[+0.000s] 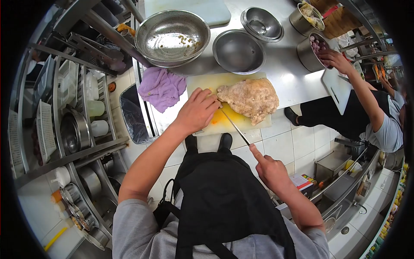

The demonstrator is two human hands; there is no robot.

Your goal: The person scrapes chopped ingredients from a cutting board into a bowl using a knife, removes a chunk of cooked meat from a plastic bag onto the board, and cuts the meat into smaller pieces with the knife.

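In front of the counter's (286, 60) near edge, the right hand (274, 173) is wrapped firmly around the handle of a knife (234, 124). The blade slants away and leftward over the cutting board (195, 83), its tip right by the fingers of the left hand (199, 110). Those fingers are curled down over the board's left part; whether they pinch something or only press, I cannot tell, as the hand covers what is beneath.

The lumpy, pale brown piece of meat (251, 99) lies on the board, beyond the blade and slightly left of straight out from the right hand. The left hand is much the nearer, close by the meat's narrow left end. From there the long axis runs roughly left to right, broadening toward the board's right edge, so the blade points obliquely at the narrow end from the near side.

Farther out, a purple cloth (160, 87) lies by the counter's left edge, and a steel bowl (239, 52) stands past the board's far edge. Toward the counter's right end, another person's hand (336, 61) reaches into a pot (306, 59).
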